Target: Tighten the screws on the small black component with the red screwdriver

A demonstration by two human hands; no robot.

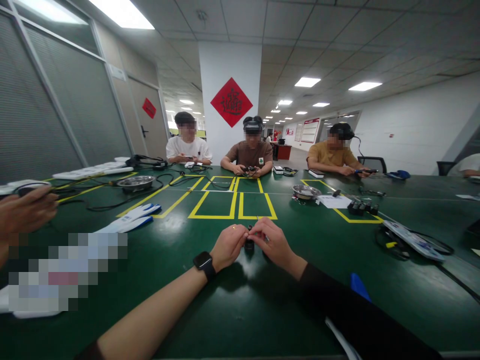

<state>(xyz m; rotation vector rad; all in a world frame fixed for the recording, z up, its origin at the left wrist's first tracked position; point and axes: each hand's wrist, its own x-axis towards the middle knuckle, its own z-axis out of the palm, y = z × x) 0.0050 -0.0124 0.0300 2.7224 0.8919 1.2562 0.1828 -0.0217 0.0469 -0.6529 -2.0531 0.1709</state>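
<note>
A small black cylindrical part (249,244) stands upright on the green table (225,310), between my hands. My left hand (229,246), with a black watch on its wrist, has its fingers pressed together at the part's upper left side. My right hand (270,242) pinches at the top from the right, its fingertips meeting those of the left. Whatever lies between the fingertips is too small and too covered to make out.
White-and-blue gloves (129,220) lie at left, near another person's hand (28,210). Metal bowls (306,192) (135,183), black blocks (362,207), cables and a power strip (412,240) surround the yellow-taped areas. Three people sit opposite.
</note>
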